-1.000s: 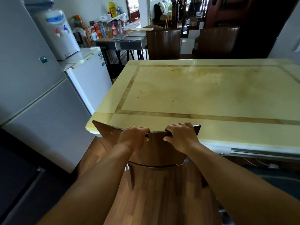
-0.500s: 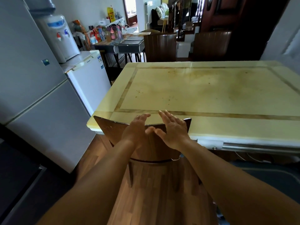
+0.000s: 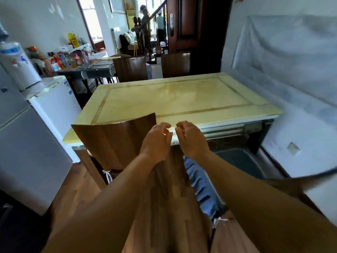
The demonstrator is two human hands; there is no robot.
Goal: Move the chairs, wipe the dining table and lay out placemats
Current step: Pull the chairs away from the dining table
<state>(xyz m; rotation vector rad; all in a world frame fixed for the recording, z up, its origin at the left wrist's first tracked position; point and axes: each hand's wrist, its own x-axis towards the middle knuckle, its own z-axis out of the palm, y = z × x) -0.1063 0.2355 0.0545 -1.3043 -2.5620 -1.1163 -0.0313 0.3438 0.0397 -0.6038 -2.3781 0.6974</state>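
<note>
Fridge (image 3: 27, 147) left; chair (image 3: 116, 139) against dining table (image 3: 175, 99); left hand (image 3: 156, 141), right hand (image 3: 191, 139) loosely curled, empty.

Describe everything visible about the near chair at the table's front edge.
The near chair has a dark brown, glossy wood-look backrest with vertical fluting and a curved top edge. It stands upright against the dining table's near left side, backrest facing the camera. A white tie hangs at its lower back. The left hand overlaps its right edge; actual contact is unclear. Its seat is hidden.

Both forearms stretched forward, left hand (image 3: 156, 141) and right hand (image 3: 191, 138) side by side, fingers loosely curled, holding nothing.
</note>
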